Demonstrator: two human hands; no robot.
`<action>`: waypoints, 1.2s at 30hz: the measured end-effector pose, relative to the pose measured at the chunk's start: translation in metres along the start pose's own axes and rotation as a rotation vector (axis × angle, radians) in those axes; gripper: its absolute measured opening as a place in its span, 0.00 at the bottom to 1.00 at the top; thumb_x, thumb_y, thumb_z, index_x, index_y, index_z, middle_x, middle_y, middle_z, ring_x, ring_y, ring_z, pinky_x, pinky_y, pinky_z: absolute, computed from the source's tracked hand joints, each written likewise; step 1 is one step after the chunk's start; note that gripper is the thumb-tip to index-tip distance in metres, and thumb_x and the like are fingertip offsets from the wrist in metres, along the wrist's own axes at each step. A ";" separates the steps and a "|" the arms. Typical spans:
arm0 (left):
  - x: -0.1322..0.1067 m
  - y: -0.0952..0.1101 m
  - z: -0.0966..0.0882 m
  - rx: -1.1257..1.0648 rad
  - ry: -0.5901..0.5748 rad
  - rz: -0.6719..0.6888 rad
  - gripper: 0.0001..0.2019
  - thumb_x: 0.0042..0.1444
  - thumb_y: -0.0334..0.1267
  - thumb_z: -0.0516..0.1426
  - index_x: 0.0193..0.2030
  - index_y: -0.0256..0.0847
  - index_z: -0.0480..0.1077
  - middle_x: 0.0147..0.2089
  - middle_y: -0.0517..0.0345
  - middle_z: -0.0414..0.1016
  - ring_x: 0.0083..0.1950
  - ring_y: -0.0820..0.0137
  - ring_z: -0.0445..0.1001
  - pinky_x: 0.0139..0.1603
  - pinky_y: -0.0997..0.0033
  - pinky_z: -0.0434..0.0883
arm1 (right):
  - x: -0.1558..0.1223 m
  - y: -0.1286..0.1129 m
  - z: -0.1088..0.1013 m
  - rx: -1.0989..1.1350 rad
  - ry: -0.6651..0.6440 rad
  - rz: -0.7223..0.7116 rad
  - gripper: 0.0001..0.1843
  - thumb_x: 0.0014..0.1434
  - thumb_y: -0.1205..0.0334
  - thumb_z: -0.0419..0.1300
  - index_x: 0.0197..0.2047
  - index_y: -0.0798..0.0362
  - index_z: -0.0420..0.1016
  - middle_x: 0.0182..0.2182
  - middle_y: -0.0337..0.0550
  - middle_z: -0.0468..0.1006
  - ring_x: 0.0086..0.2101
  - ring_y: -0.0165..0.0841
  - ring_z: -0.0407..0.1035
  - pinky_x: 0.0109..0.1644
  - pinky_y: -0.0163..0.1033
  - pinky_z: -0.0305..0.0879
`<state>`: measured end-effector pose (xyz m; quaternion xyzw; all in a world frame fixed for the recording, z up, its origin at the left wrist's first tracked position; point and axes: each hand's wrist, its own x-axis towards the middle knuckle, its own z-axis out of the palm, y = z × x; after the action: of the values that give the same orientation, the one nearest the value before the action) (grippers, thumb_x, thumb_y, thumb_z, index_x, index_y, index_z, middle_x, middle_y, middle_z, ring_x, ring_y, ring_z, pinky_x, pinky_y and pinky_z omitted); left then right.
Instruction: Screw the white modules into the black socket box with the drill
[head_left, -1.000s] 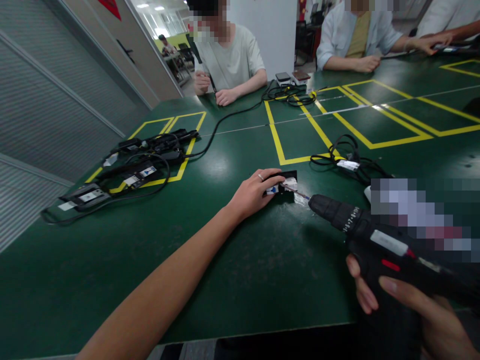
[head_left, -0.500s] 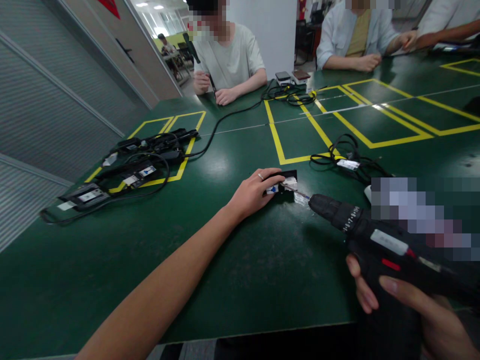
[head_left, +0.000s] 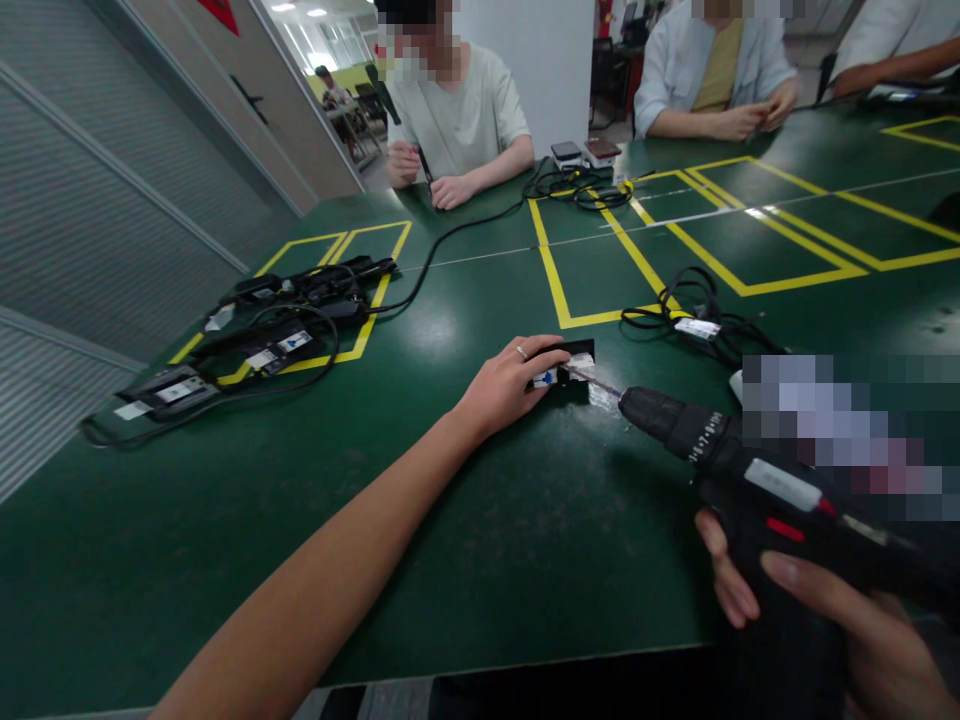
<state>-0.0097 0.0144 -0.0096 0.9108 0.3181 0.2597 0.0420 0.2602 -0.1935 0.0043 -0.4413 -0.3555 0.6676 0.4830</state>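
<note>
My left hand (head_left: 504,388) is closed on a small black piece (head_left: 579,352) with white labels, pressed against the green table; a ring is on one finger. My fingers hide part of the piece, so its exact kind does not show. A black cordless drill (head_left: 757,470) is gripped by its handle in my right hand (head_left: 817,590). From its chuck a long thin bit (head_left: 598,381) points left, and its tip meets or lies just before the labelled side of the piece near my left fingertips.
Black adapters and cables (head_left: 300,310) lie at the left over a yellow-taped frame. More coiled black cable (head_left: 694,310) is beyond the drill. Small boxes (head_left: 585,152) and cords sit at the far side, where other people (head_left: 465,130) are seated around the green table (head_left: 450,560).
My left hand and the piece stay in place. The drill has shifted only very slightly. Across the table, a person at the right has brought both hands together.
</note>
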 end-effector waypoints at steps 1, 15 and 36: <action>0.000 0.000 -0.001 0.000 -0.004 -0.002 0.23 0.55 0.27 0.55 0.57 0.47 0.63 0.61 0.55 0.63 0.59 0.63 0.64 0.58 0.55 0.68 | 0.000 0.000 0.000 0.005 0.001 0.000 0.11 0.58 0.59 0.53 0.42 0.45 0.74 0.36 0.43 0.78 0.23 0.35 0.68 0.29 0.42 0.66; 0.001 0.001 0.000 0.000 -0.009 -0.008 0.21 0.56 0.27 0.55 0.57 0.46 0.63 0.61 0.54 0.62 0.60 0.64 0.63 0.59 0.55 0.68 | 0.001 -0.004 -0.001 -0.072 -0.018 -0.002 0.11 0.58 0.57 0.53 0.40 0.47 0.75 0.31 0.43 0.78 0.23 0.37 0.69 0.30 0.43 0.67; 0.003 0.001 -0.001 -0.024 -0.003 0.001 0.21 0.56 0.27 0.54 0.57 0.46 0.63 0.61 0.53 0.63 0.59 0.63 0.64 0.58 0.53 0.68 | 0.001 -0.012 0.005 -0.086 0.005 0.004 0.10 0.57 0.57 0.53 0.38 0.47 0.74 0.29 0.42 0.78 0.23 0.38 0.69 0.31 0.44 0.65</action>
<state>-0.0081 0.0155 -0.0074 0.9108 0.3142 0.2624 0.0534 0.2597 -0.1898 0.0167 -0.4641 -0.3818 0.6514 0.4631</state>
